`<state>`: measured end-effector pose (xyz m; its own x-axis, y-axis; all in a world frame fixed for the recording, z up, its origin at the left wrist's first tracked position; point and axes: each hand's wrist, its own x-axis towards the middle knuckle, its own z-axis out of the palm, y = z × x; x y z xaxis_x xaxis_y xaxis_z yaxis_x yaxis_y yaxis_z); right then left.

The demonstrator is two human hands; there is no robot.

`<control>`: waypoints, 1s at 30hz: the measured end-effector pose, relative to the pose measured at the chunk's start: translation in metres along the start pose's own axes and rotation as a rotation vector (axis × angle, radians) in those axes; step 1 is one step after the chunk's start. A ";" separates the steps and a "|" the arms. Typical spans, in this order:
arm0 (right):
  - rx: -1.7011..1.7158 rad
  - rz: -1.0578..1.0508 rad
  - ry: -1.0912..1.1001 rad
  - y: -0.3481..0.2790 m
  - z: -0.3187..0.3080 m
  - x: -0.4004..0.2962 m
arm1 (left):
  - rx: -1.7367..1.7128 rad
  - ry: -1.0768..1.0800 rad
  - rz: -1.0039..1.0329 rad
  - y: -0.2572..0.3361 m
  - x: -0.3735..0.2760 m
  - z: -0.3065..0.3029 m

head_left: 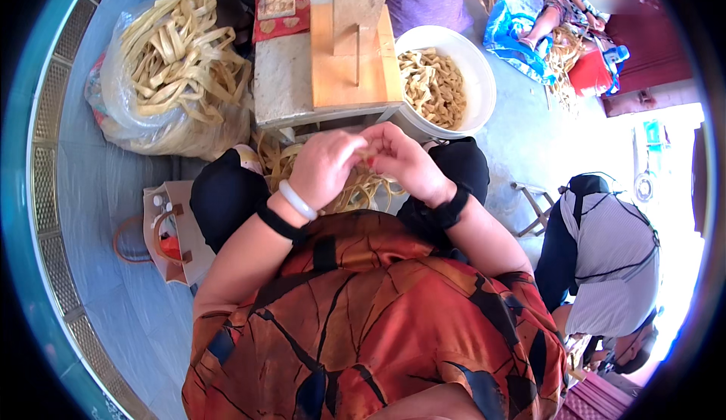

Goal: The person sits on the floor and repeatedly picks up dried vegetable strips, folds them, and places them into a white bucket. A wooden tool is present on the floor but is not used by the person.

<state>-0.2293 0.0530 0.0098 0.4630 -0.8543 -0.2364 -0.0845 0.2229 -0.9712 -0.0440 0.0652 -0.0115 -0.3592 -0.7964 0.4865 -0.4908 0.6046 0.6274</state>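
My left hand (327, 165) and my right hand (404, 162) meet at the fingertips above my lap. Between them is a small piece of pale dried plant strip (366, 153), mostly hidden by the fingers. Long loose strips (363, 187) lie below my hands, between my knees. A white tub (485, 94) beyond my right hand holds many short, folded or knotted pieces (434, 88). At the far left, a clear plastic bag (164, 136) is heaped with long flat strips (176, 51).
Directly ahead stands a low table (281, 80) bearing a wooden stand (354, 74). A purple sack (428, 0) is behind the tub. A handbag (195, 233) sits at left, a folding stool (533, 210) at right. One person (615, 261) bends at right; another sits at upper right.
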 end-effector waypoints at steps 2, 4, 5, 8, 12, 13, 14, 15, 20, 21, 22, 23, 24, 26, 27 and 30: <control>-0.616 -0.400 0.149 -0.006 0.014 -0.004 | -0.146 0.058 -0.107 -0.005 -0.003 0.008; -0.704 -0.526 0.268 -0.003 0.011 0.001 | -0.396 0.129 -0.303 -0.012 -0.007 0.022; -0.747 -0.590 0.329 -0.001 0.008 0.005 | -0.731 0.045 -0.482 -0.016 -0.014 0.021; -0.669 -0.555 0.217 0.005 0.000 0.005 | -1.395 -0.151 -0.747 -0.013 -0.014 0.010; -0.624 -0.603 0.139 -0.002 0.009 0.003 | -1.351 0.000 -0.640 -0.014 -0.017 0.010; -0.598 -0.503 0.118 0.001 0.008 0.002 | -1.270 0.023 -0.630 -0.012 -0.019 0.012; -0.570 -0.403 0.097 0.006 0.007 0.001 | -1.188 0.045 -0.620 -0.010 -0.022 0.016; -0.539 -0.304 0.076 0.009 0.007 0.001 | -1.105 0.067 -0.612 -0.007 -0.022 0.016; -0.772 -0.414 0.019 0.005 0.004 0.005 | -0.787 -0.026 -0.601 -0.001 -0.015 -0.002; -0.723 -0.405 -0.007 0.001 0.006 0.004 | -0.716 -0.066 -0.619 0.000 -0.013 -0.006; -0.674 -0.396 -0.032 -0.003 0.006 0.002 | -0.644 -0.106 -0.637 -0.002 -0.011 -0.008; -0.625 -0.386 -0.058 -0.008 0.007 -0.001 | -0.562 0.118 -0.425 -0.014 -0.011 0.000; -0.350 -0.080 -0.116 -0.020 0.008 -0.013 | -0.500 0.132 -0.502 -0.018 -0.008 -0.008; -0.296 -0.007 -0.080 -0.014 0.000 -0.013 | -0.385 0.130 -0.521 -0.010 -0.001 -0.021; -0.270 0.028 -0.068 -0.010 -0.003 -0.011 | -0.365 0.137 -0.514 -0.009 -0.001 -0.020; -0.586 -0.518 0.088 -0.015 0.002 -0.006 | -0.313 0.144 -0.489 -0.001 -0.001 -0.015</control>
<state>-0.2287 0.0555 0.0254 0.5008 -0.8212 0.2736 -0.3398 -0.4772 -0.8105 -0.0314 0.0659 -0.0041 -0.0282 -0.9867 0.1602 -0.3073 0.1610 0.9379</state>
